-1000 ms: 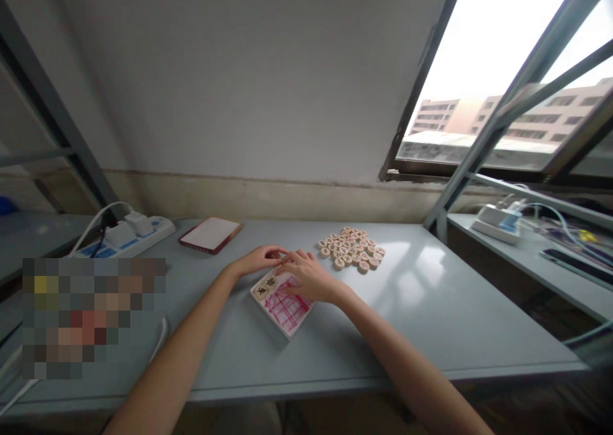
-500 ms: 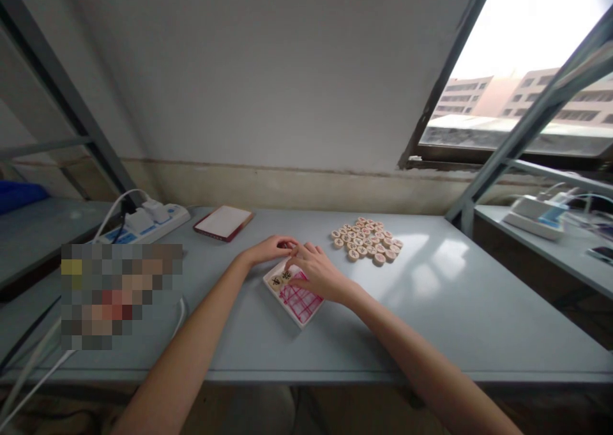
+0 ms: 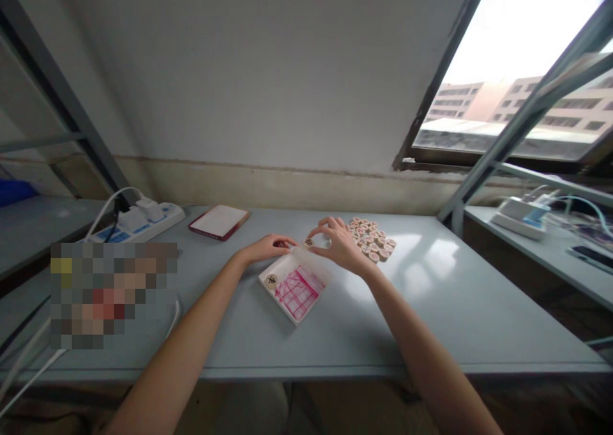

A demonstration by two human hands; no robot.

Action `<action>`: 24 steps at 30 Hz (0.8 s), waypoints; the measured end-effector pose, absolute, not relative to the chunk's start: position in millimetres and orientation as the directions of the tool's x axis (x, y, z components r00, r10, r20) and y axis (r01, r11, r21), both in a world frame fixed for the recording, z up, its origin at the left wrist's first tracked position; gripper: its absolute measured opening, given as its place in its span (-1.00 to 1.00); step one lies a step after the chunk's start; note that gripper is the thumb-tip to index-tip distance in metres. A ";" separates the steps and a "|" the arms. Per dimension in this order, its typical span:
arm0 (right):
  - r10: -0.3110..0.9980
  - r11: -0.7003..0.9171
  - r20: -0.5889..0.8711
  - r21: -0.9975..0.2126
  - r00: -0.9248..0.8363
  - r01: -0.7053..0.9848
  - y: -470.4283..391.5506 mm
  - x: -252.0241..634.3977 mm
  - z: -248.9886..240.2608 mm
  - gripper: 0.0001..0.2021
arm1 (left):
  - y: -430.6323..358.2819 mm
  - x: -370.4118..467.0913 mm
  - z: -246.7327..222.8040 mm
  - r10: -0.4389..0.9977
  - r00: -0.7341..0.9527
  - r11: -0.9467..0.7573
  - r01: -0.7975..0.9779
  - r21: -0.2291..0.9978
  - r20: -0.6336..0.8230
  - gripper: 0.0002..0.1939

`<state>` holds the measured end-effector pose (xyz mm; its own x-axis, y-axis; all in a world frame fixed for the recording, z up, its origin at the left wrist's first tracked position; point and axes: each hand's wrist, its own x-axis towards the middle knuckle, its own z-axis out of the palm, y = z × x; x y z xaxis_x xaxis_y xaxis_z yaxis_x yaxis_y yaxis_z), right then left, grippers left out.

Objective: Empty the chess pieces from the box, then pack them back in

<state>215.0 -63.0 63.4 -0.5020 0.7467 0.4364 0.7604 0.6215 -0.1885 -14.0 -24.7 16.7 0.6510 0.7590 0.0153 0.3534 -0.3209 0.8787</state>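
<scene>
A shallow white box (image 3: 295,320) with a pink-lined bottom lies on the grey desk, and one round piece (image 3: 271,281) with a dark character rests in its left corner. My left hand (image 3: 268,248) is at the far left edge of the box, fingers curled together against it. Beyond the box, my right hand (image 3: 336,244) pinches another round piece (image 3: 309,242) with a dark character between thumb and finger. Just right of that hand, a group of several round wooden pieces (image 3: 373,237) lies flat on the desk, partly hidden by it.
A flat box lid (image 3: 219,222) with red sides lies at the back left of the desk. Farther left are a white power strip (image 3: 163,220) with plugs and a blurred-out patch. A metal frame post (image 3: 457,218) stands at the back right.
My right hand has moved right and away from the box with a piece in its fingers. Only one piece shows in the box now, where two showed before. My left hand has barely moved.
</scene>
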 end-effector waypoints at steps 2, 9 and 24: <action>0.773 0.592 0.379 -0.142 -0.509 0.794 -55.8 237.2 63.9 -0.78 | -27.1 -13.4 20.1 0.757 0.653 -0.321 0.360 0.876 0.009 -0.61; 0.870 0.466 0.236 -0.109 -0.432 0.878 -40.4 284.4 53.5 -0.83 | -26.4 -13.2 19.3 0.766 0.643 -0.313 0.353 0.882 0.015 -0.63; 0.540 0.815 0.141 -0.333 -0.830 0.473 -97.5 164.6 34.0 -0.72 | -18.7 -16.4 11.0 0.747 0.664 -0.385 0.375 0.843 0.046 -0.63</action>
